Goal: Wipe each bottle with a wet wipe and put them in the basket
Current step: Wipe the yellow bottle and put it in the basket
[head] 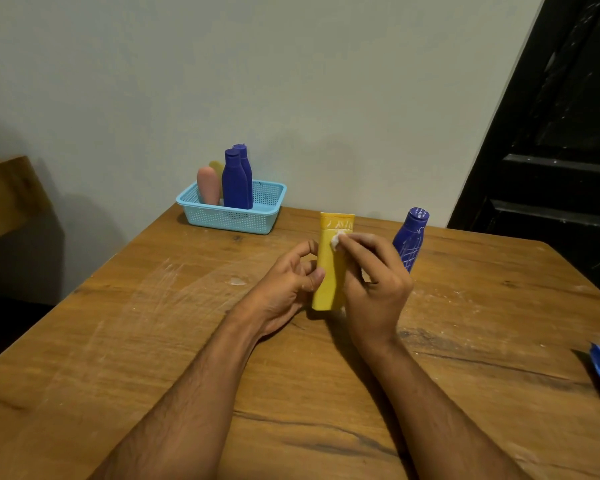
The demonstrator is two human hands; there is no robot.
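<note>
I'm in the wiping step on the yellow bottle (329, 271), which stands upright near the middle of the table (153, 341), a little toward the far edge. My left hand (284, 289) curls around its lower body to steady it, thumb on the front face. My right hand (371, 271) pinches a small wad of wet wipe (336, 240) against the bottle's shoulder, just below the cap, where white streaks remain. Another blue bottle (411, 240), also streaked, stands just behind my right hand, unwiped as far as I can judge. The basket (232, 216) sits at the far edge with two blue bottles, a pink one and what looks like a yellow one behind them. Next I should clear the cap streaks, then carry this bottle across to the basket.
</note>
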